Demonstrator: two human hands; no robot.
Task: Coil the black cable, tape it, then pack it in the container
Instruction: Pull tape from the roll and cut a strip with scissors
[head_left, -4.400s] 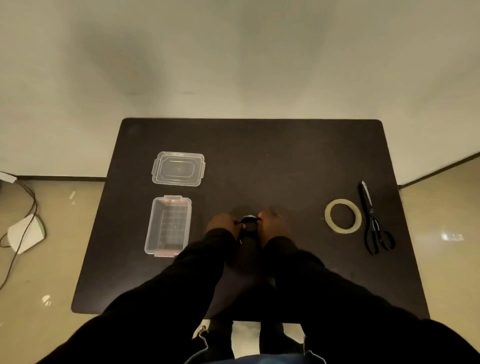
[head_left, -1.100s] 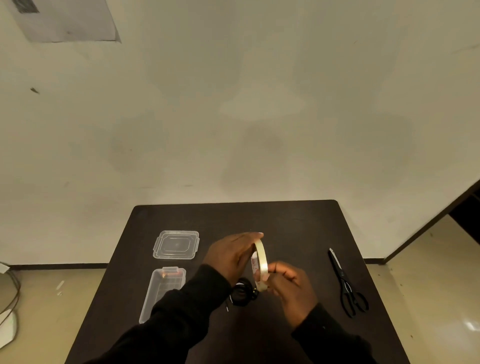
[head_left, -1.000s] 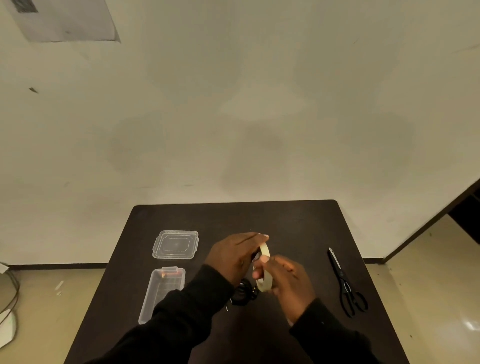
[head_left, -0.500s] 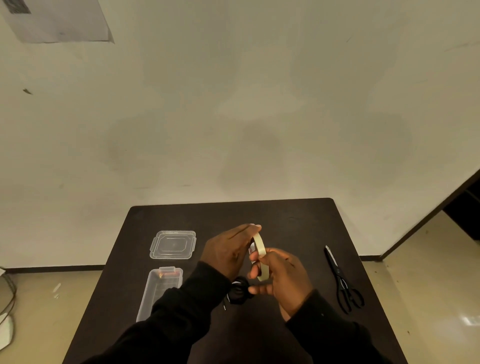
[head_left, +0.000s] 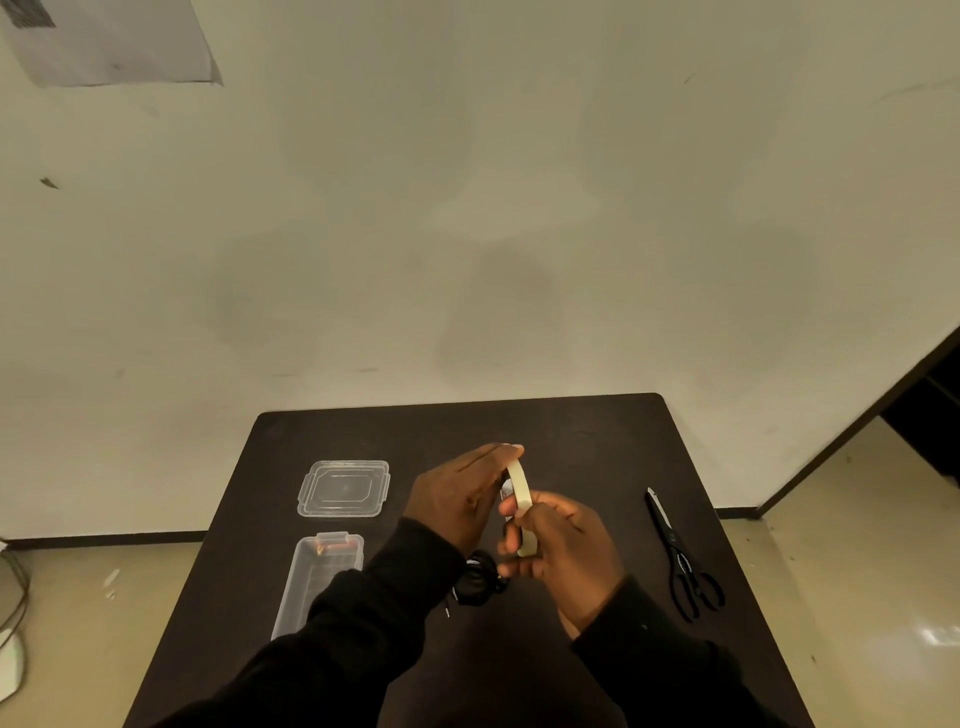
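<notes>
The pale tape roll (head_left: 521, 496) stands on edge above the table, held between both hands. My left hand (head_left: 454, 501) grips its upper left side, fingertips at the top. My right hand (head_left: 563, 551) grips its lower right side, thumb on the roll. The coiled black cable (head_left: 477, 582) lies on the dark table (head_left: 571, 436) just below my left wrist, partly hidden by the sleeve. The clear container (head_left: 317, 577) lies open at the left, its near end behind my left sleeve.
The container's clear lid (head_left: 344, 488) lies flat beyond the container. Black scissors (head_left: 678, 558) lie on the right side of the table, blades pointing away. A pale wall stands behind the table, with floor on both sides.
Since 4.4 s ago the cable coil was left on the table and the tape roll was taken from the right side. In the last second both hands have shifted their grip on the roll slightly.
</notes>
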